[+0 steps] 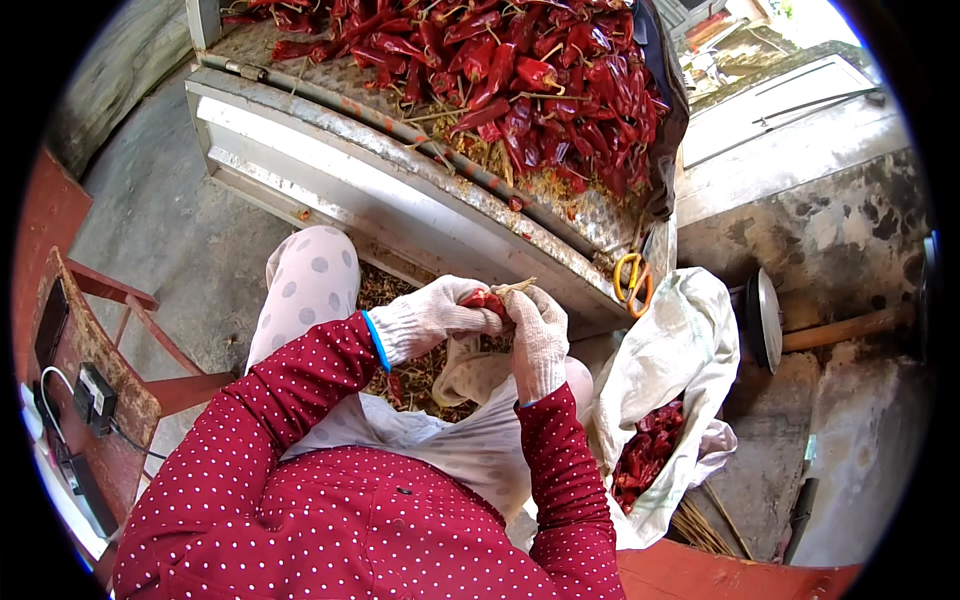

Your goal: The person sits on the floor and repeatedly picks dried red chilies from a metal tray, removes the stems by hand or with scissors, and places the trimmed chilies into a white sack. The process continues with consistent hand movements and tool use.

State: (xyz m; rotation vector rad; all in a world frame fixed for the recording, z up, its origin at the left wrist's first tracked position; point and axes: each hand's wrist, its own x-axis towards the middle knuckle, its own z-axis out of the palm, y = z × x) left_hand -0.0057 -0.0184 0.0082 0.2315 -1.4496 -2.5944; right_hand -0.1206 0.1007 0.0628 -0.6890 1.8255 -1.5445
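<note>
Both hands wear off-white knitted work gloves and meet above my lap. My left hand (442,307) grips a dried red chili pepper (484,300), whose body is partly hidden by the fingers. At the pepper's other end, my right hand (538,326) pinches near its pale stem (517,286). Beyond the hands, a large heap of dried red chilies (517,90) lies on a worn metal truck bed or cart (300,56). To the right of my right hand, a white woven sack (675,337) stands with its mouth agape, showing red chilies (651,454) inside.
Scissors with yellow and orange handles (634,285) hang at the metal bed's corner. The hinged metal side panel (360,187) drops before my knees. Stem litter (427,382) covers the floor between my legs. At left stands a wooden stool (112,330) with electrical adapters (95,397); a straw broom (705,525) lies right.
</note>
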